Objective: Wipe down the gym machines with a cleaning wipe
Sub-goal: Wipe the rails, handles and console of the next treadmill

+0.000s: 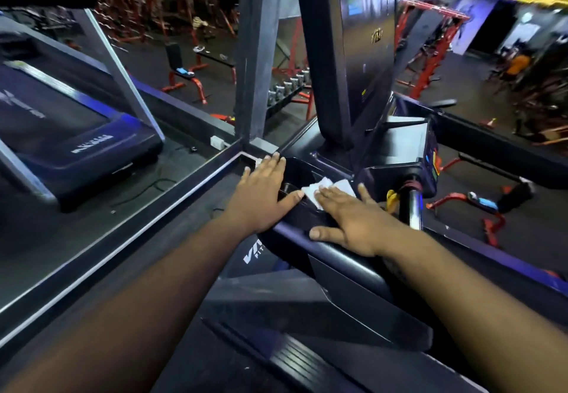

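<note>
A black treadmill console (335, 248) fills the middle of the view, with its dark screen panel (365, 48) rising behind. A white cleaning wipe (319, 188) lies flat on the console's top surface. My right hand (347, 220) presses on the wipe with straight, spread fingers. My left hand (264, 192) rests flat on the console's left edge beside a cup recess (292, 174), its thumb touching the wipe's corner.
A second treadmill (76, 128) stands to the left beyond a low metal frame rail (172, 174). A grey steel post (258, 54) rises just past my left hand. Red benches and a dumbbell rack (289, 85) stand on the floor beyond, with people far off at the right.
</note>
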The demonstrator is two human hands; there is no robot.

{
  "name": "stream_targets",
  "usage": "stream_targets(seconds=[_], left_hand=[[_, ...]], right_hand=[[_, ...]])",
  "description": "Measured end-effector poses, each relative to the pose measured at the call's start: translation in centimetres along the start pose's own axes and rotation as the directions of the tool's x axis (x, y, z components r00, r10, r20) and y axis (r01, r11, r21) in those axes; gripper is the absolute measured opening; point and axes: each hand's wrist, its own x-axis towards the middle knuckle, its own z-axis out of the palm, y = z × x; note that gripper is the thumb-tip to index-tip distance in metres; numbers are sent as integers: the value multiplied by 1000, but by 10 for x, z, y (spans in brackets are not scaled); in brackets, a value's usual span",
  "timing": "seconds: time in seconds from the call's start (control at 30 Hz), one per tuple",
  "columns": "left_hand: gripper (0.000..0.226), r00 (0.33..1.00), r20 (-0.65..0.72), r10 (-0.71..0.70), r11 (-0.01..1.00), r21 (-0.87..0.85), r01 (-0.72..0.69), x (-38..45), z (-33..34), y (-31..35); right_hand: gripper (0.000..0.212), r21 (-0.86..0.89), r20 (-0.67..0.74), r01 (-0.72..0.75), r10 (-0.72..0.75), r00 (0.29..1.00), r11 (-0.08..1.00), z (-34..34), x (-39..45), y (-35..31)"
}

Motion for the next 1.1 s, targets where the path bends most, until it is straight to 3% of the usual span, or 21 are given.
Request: stream_targets(seconds=[0.17, 0.33, 0.47, 0.6, 0.7, 0.87, 0.93, 1.03, 1.1], left_hand=[[127, 998, 50, 27, 996, -84, -23, -1, -3, -7], [123, 1000, 7, -22, 992, -121, 23, -8, -2, -5], [121, 998, -23, -65, 987, -151, 61, -12, -1, 1], [121, 996, 41, -83, 980, -178, 89, -8, -5, 0], [120, 994, 67, -84, 971, -217, 97, -9, -8, 0], [151, 989, 113, -92, 939, -321, 124, -8, -7, -10], [151, 987, 136, -89, 930, -343, 132, -4, -7, -13], [137, 991, 120, -66, 919, -380, 107, -3, -4, -15], [139, 994, 97, -57, 911, -403, 92, -3, -3, -17]], right_hand=[[126, 55, 10, 28, -28, 1000, 998, -8, 8, -6], [124, 21, 0, -57, 57, 998, 998, -11, 12, 0], [131, 64, 1, 26, -26, 1000, 998, -4, -2, -6], [109, 249, -42, 93, -85, 995, 964, -9, 23, -29], [108, 311, -91, 146, -123, 988, 939, -5, 32, -40], [79, 456, -260, 334, -236, 936, 825, 4, 15, -27], [70, 469, -267, 348, -246, 932, 812, -4, 22, -33], [80, 398, -207, 339, -276, 938, 853, -11, 52, -51], [97, 370, -119, 254, -226, 967, 893, -12, 70, -55]])
